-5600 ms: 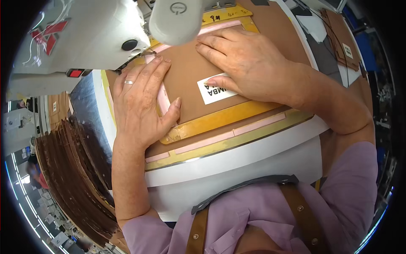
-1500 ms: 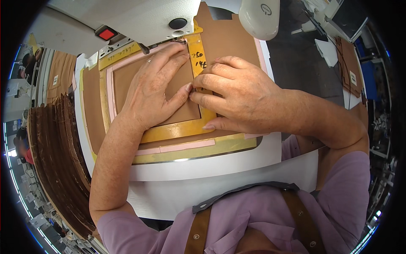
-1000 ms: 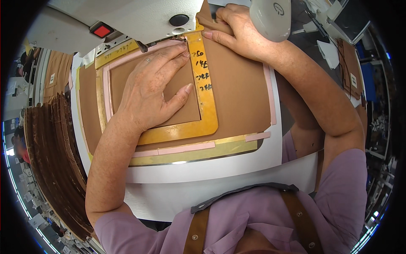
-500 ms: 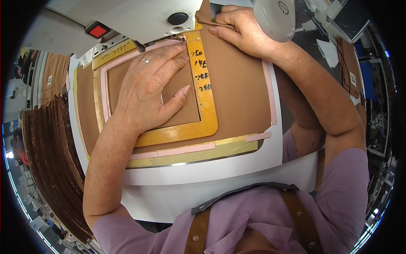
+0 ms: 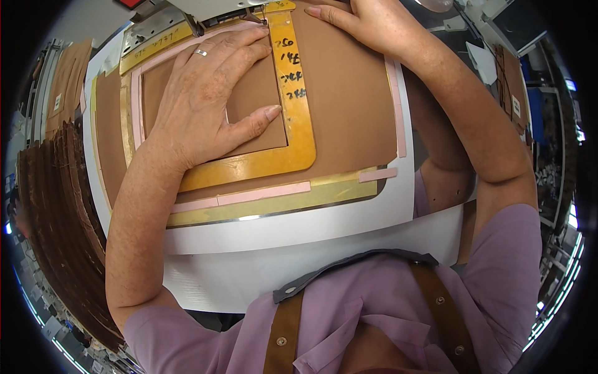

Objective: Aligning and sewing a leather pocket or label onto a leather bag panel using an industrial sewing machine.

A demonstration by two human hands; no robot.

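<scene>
My left hand [image 5: 202, 93] lies flat on brown fabric [image 5: 349, 93], inside a yellow clamp frame [image 5: 300, 124] with dark handwriting. Its fingers are spread, with a ring on one, and the fingertips reach close to the sewing machine's needle area [image 5: 265, 20]. At the top, my right hand [image 5: 380, 25] is at the fabric's far edge, partly cut off by the picture's border. Its thumb presses on the fabric there, and the fingers are bent in a grip on it. The fabric lies on a flat template [image 5: 274, 212] edged with pink and pale yellow strips.
A white sheet [image 5: 349, 218] lies under the template, toward my body. Stacked brown pieces [image 5: 56, 230] stand at the left, and more brown panels [image 5: 507, 93] lie at the far right. The sewing machine head [image 5: 168, 15] overhangs the far side.
The whole scene sits higher and slightly further left in the picture, so the machine head and right fingers are partly cut off. Both hands keep nearly the same places on the fabric.
</scene>
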